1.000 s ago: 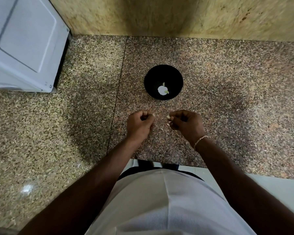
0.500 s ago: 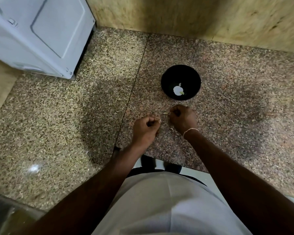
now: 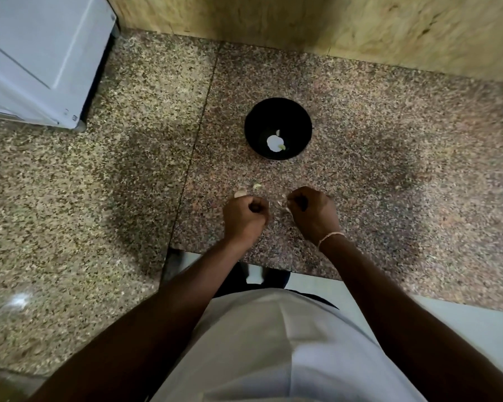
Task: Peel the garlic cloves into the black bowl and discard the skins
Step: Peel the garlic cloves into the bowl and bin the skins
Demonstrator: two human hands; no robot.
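We are finding no readable text, label, brand, number or sign anywhere; the small marks on the pale grey boxy appliance in the upper left are showing too blurred to read.

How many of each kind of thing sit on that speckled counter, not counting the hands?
Black bowl: 1
White appliance: 1
Loose garlic bits beside the hands: 2
Total: 4
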